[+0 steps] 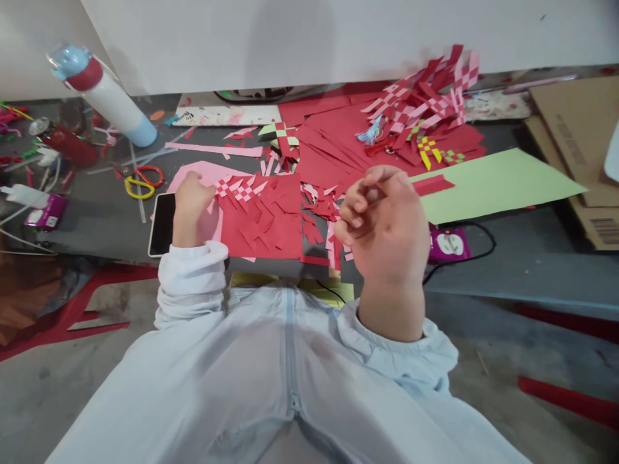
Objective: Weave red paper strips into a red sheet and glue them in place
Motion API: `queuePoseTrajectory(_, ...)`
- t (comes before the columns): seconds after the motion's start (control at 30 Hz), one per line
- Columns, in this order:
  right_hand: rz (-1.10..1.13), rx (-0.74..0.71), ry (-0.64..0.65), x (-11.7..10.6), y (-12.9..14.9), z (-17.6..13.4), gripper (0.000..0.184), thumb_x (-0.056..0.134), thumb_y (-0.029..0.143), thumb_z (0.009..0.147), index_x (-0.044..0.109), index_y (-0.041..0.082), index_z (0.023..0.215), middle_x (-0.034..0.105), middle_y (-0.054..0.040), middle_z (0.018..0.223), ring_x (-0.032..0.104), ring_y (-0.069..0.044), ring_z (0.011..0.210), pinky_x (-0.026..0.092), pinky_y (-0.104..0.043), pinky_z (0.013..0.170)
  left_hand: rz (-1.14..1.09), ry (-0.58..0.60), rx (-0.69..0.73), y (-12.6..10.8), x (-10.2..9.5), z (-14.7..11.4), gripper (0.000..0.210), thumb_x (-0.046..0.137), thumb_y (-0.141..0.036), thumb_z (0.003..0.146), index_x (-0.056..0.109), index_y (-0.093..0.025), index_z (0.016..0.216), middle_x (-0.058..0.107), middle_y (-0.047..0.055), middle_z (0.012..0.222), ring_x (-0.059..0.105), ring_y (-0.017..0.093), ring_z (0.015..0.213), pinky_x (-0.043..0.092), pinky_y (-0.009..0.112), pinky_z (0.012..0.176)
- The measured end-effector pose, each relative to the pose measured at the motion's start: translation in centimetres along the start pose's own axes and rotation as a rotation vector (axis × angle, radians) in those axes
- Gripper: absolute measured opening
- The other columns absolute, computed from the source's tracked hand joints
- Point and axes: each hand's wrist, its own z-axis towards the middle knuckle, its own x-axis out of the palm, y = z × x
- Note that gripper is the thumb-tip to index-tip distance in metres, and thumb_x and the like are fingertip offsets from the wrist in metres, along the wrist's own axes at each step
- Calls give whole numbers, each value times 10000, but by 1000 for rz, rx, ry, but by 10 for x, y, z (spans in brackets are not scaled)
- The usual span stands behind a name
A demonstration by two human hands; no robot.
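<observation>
My left hand [190, 201] is bent over the pink paper [206, 169] at the left edge of a red paper sheet [285, 222]. Its fingers are closed toward a small pink-and-red checkered weave [242, 189]; whatever they grip is hidden. Slanted cut strips cover much of the red sheet. Raised above the table edge to the right, my right hand [387, 225] has its palm turned up and its fingers loosely curled, with nothing visible in them. Red and pink paper scraps [322, 203] lie between the hands.
A phone [162, 225] and scissors [145, 183] lie at left, a water bottle [109, 96] behind them. Woven checkered pieces [425, 103] are heaped on red sheets at the back. A green sheet [503, 183] and cardboard [575, 142] are at right.
</observation>
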Motion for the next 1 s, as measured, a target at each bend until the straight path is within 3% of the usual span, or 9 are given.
queuePoseTrajectory(0.13,-282,4,26,-8,-20,2,242,602,480,910,530,267,822,393,59,649,317,-102,491,288,-222,415,132,-87,-134,-11,-9,-7,220,758,-170,672,620,-224,835,667,56,792,665,321,997,443,503,985)
queuePoseTrajectory(0.23,-667,-11,158,-17,-33,3,206,536,442,967,558,249,898,518,38,720,449,-118,578,371,-256,549,197,-24,-26,-25,-10,-32,174,729,-178,677,651,-246,816,665,26,722,648,248,817,484,441,895)
queuePoseTrajectory(0.33,-1125,-36,344,-16,-41,-1,180,489,345,998,606,215,958,664,-26,818,601,-178,744,397,-300,684,269,99,67,-39,-4,-66,150,671,-225,757,690,-227,907,710,43,823,648,245,817,510,432,863)
queuePoseTrajectory(0.47,-1545,31,609,-2,-46,-11,302,392,263,1035,671,167,970,757,-115,961,688,-241,885,370,-317,705,525,262,137,-49,12,-102,290,559,-229,899,681,-121,1139,697,156,1127,645,296,1040,506,442,963)
queuePoseTrajectory(0.6,-1655,92,720,10,-52,-19,363,347,277,1059,692,168,1077,780,-119,1041,719,-260,947,359,-321,705,700,277,214,-48,26,-116,368,562,-283,943,646,-68,1229,636,205,1192,575,352,1143,472,470,1036)
queuePoseTrajectory(0.73,-1683,116,742,10,-56,-22,367,346,284,1063,692,173,1122,788,-116,1050,730,-262,951,352,-322,700,715,284,228,-41,33,-116,332,568,-261,941,656,-76,1202,623,199,1194,541,362,1163,472,468,1034)
queuePoseTrajectory(0.9,-1682,122,702,7,-58,-21,360,356,289,1062,697,174,1074,788,-113,1029,730,-255,950,346,-318,694,584,259,240,-34,33,-111,248,617,-195,888,658,-112,1117,655,173,1148,562,340,1142,462,476,1034)
queuePoseTrajectory(1.0,-1656,122,652,4,-60,-20,348,369,283,1056,697,168,1059,787,-117,1041,727,-258,955,356,-319,703,396,280,182,-32,31,-106,107,623,-157,850,654,-170,951,698,101,991,629,281,994,502,445,934)
